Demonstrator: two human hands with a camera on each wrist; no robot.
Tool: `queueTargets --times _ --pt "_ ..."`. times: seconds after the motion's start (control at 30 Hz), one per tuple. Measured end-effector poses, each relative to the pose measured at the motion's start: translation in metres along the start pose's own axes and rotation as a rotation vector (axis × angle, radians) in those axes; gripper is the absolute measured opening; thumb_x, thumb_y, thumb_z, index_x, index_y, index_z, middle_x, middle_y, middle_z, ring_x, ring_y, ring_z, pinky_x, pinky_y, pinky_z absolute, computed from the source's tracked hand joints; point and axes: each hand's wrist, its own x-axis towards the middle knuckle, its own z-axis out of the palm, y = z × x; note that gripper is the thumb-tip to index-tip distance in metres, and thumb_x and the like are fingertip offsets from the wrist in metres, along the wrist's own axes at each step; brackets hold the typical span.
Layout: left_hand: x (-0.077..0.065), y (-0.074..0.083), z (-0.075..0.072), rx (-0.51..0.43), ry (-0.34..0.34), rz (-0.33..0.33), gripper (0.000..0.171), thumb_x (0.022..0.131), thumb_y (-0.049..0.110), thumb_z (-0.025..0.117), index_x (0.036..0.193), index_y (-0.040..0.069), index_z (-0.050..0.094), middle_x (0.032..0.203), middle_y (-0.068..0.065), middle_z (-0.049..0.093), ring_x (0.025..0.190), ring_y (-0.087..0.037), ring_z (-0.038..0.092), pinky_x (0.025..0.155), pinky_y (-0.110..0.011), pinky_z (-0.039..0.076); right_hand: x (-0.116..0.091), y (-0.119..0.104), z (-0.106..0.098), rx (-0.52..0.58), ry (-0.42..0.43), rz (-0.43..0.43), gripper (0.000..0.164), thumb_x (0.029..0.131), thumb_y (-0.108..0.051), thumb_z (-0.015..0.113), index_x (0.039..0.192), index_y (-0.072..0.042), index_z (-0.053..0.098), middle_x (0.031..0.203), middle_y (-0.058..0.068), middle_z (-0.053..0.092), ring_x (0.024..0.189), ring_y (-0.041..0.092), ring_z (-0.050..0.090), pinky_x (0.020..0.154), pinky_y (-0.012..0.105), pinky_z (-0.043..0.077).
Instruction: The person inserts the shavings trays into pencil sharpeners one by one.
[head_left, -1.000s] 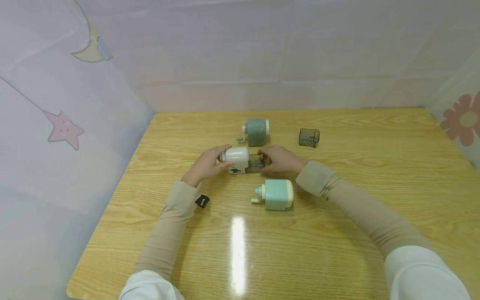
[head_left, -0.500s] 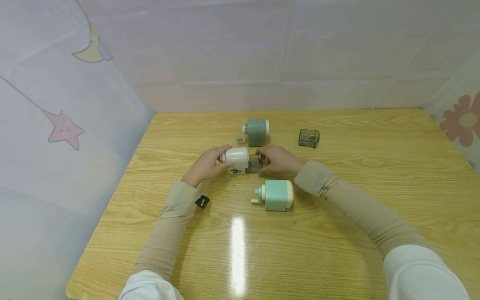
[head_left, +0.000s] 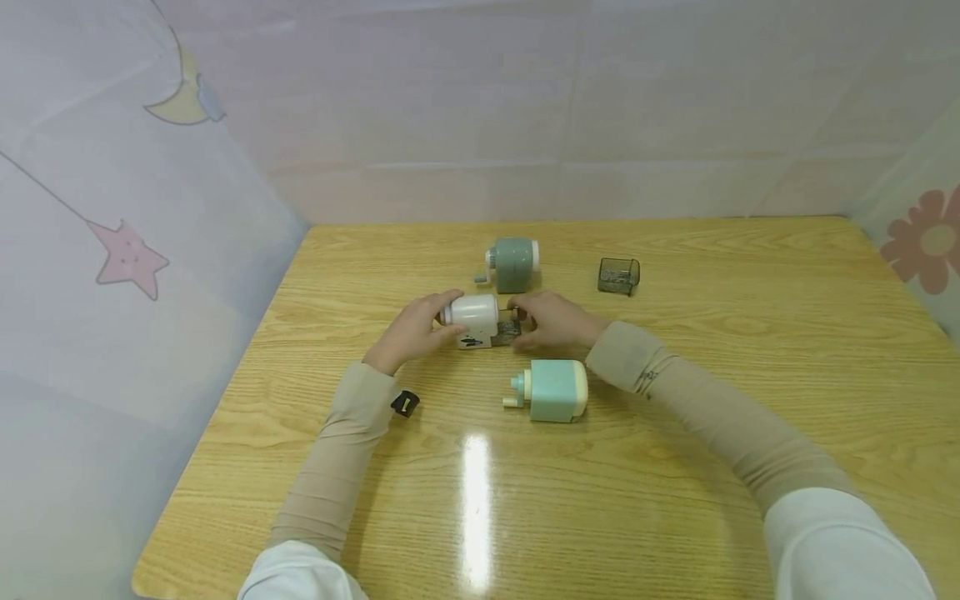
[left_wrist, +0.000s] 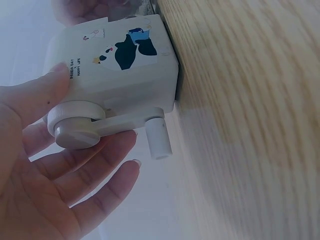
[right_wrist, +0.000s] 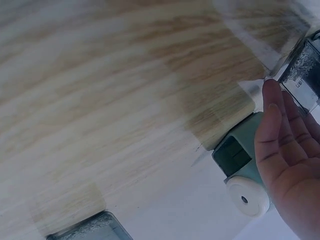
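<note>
Since the white pencil sharpener (head_left: 476, 312) looked light enough to skid on the worktop (head_left: 675, 500), I took the grip of the left hand (head_left: 412, 332) to be there to steady it: on my feeds the thumb lay along its near side, the other fingers reached behind, and the crank (left_wrist: 159, 137) faced back toward the palm. The right hand (head_left: 557, 321) pinched the outer end of the clear drawer (head_left: 507, 327), which sat partly inside the sharpener and held what looked like shavings; that hold, opposite the left, seemed to me a way of keeping the drawer in line with its opening. So the white sharpener stood upright between the hands, body in the left, drawer in the right. Just beyond it I saw the green sharpener (head_left: 514, 265) with its slot (right_wrist: 232, 155) open, and well to its right a loose tray (head_left: 618, 276), which by its shape I judged to fit there. The blue sharpener (head_left: 555, 390) stood on the near side, touching neither hand, which left them room to work. A small black piece (head_left: 406, 403) lay beside the left sleeve (head_left: 366, 396); I could not tell what it was.
</note>
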Motion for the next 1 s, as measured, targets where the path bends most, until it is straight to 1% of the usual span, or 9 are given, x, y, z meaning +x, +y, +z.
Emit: queueTargets --times 0.17,0.5,0.7,1.0 --pt "0.0006 -0.0011 0.0006 0.006 0.006 0.011 0.052 0.086 0.02 0.063 0.131 0.001 0.044 0.103 -0.013 0.06 0.083 -0.02 0.055 0.073 -0.032 0.047 0.0 -0.0017 0.0002 0.0 0.011 -0.005 0.062 0.076 -0.029 0.074 0.124 0.0 0.048 0.101 0.009 0.059 0.085 0.02 0.056 0.073 0.035 0.048" --pt "0.001 -0.0026 0.0012 -0.002 0.004 0.016 0.052 0.086 0.019 0.063 0.131 -0.001 0.044 0.104 -0.013 0.06 0.084 -0.021 0.056 0.072 -0.032 0.048 0.004 -0.001 0.0015 -0.01 0.014 -0.03 0.059 0.077 -0.028 0.074 0.121 0.0 0.047 0.099 0.009 0.058 0.076 0.017 0.054 0.065 0.03 0.047" --pt "0.001 -0.0021 0.001 -0.009 0.001 0.005 0.051 0.086 0.021 0.063 0.131 0.002 0.045 0.103 -0.012 0.06 0.084 -0.02 0.056 0.072 -0.033 0.047 0.0056 -0.002 0.0017 0.001 0.009 -0.038 0.057 0.077 -0.026 0.074 0.12 0.0 0.047 0.099 0.01 0.059 0.075 0.017 0.054 0.064 0.029 0.047" --pt "0.0008 -0.0026 0.001 -0.017 0.005 0.006 0.052 0.086 0.02 0.063 0.131 0.001 0.044 0.102 -0.012 0.06 0.084 -0.02 0.056 0.073 -0.033 0.047 0.0062 -0.0045 0.0006 0.004 0.025 -0.066 0.055 0.077 -0.024 0.074 0.117 0.001 0.046 0.1 0.012 0.059 0.075 0.019 0.053 0.064 0.03 0.046"
